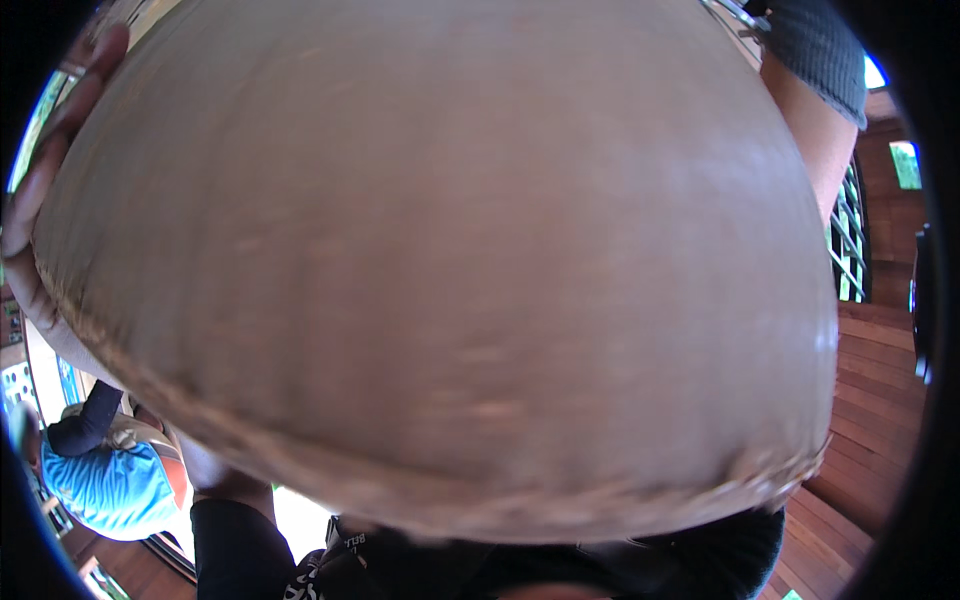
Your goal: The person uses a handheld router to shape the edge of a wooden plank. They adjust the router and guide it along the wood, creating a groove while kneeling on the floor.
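A large sheet of grey-brown woven cloth is held up close before the head camera, filling nearly the whole view and bulging toward the lens. At the far left, the left hand is seen with its fingers laid flat along the cloth's upper left border, the grip closed on the fabric's edge. The frayed hem runs in a long curve from lower left to lower right, so the cloth's long axis lies across the view between the two arms. Below the hem, a person in a light blue top is seen at the lower left, and a dark sleeve beside them. At the upper right, a bare forearm under a dark grey sleeve is raised behind the cloth; the right hand itself is hidden, so its grip cannot be told. Red-brown wooden boards are seen at the right.
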{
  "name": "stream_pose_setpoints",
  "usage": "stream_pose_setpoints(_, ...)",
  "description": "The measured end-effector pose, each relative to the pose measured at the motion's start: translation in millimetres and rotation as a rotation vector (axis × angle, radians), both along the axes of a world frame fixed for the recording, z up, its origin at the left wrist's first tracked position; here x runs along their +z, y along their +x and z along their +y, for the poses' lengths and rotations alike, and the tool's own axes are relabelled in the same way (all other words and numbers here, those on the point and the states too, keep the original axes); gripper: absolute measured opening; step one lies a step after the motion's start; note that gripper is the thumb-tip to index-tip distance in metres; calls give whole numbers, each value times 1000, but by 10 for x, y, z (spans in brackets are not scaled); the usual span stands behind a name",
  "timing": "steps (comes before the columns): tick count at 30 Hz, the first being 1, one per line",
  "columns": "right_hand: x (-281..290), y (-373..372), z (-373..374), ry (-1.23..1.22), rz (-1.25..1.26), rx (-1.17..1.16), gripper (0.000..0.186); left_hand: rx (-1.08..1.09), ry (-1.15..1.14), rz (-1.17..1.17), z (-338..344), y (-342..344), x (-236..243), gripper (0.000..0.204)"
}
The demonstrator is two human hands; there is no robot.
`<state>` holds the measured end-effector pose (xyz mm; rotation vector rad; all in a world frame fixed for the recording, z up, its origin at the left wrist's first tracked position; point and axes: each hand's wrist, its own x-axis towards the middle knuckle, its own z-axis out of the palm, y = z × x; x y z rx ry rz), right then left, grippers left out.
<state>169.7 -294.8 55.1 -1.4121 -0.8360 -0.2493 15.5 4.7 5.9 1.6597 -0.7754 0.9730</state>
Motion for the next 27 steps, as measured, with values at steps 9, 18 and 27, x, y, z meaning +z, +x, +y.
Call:
stream_pose_setpoints(9,23,29,-94,13,6,-6,38,100,90,-47,26,58,73,29)
stream_pose_setpoints(18,3,20,-152,26,14,16,37,153,75,73,-25,-124,97,35)
stream_pose_setpoints(27,-23,60,-182,54,9,22,36,253,-42,51,82,-151,51,29)
